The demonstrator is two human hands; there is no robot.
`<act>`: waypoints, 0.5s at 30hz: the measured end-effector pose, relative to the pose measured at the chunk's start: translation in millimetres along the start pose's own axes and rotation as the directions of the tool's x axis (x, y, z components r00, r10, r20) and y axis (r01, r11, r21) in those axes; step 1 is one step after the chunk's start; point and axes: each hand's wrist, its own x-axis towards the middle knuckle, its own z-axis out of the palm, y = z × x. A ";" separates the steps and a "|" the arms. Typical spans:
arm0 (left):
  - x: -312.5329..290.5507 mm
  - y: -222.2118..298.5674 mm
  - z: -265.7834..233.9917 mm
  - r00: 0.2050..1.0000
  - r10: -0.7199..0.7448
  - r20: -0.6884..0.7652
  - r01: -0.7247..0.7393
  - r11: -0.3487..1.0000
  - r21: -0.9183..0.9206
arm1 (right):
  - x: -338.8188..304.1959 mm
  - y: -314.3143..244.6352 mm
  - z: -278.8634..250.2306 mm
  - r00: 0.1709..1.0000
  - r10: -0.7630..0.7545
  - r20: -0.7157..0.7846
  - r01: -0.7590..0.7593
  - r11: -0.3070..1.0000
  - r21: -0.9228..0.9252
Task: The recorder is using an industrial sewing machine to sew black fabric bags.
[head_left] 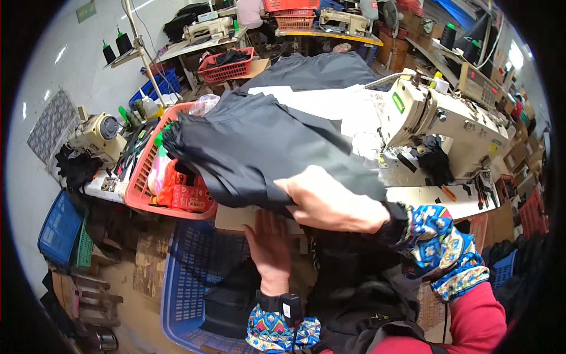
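Note:
A dark, nearly black piece of fabric spreads across the sewing table, its gathered edge lying over the rim of a red basket. My right hand reaches over the near edge of this fabric, fingers closed on it and slightly blurred. Below, my left hand is open, its fingers stretched out and together at the front edge of the table, just under the hanging cloth. Whether its fingertips touch the cloth I cannot tell. To the right stands a white industrial sewing machine, with black scraps by its needle area.
The red basket holds red packets and bottles. Beneath the table edge sits a blue crate with black cloth inside. Scissors and an orange-handled tool lie right. Another machine stands left; a person sits at the back.

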 end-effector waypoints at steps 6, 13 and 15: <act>9.0 2.9 -0.4 0.995 0.003 0.099 -0.041 0.921 0.387 | 63.4 -58.8 -73.1 0.989 0.140 -0.053 -0.136 0.988 0.067; 19.9 56.5 19.9 0.979 0.170 -0.110 -0.114 0.911 0.395 | 65.8 -56.3 -134.8 0.964 0.261 0.044 -0.198 0.598 0.777; 26.0 51.3 29.0 0.981 0.140 -0.138 -0.083 0.930 0.359 | 40.4 -50.1 -154.7 0.932 0.363 -0.021 -0.217 0.603 0.768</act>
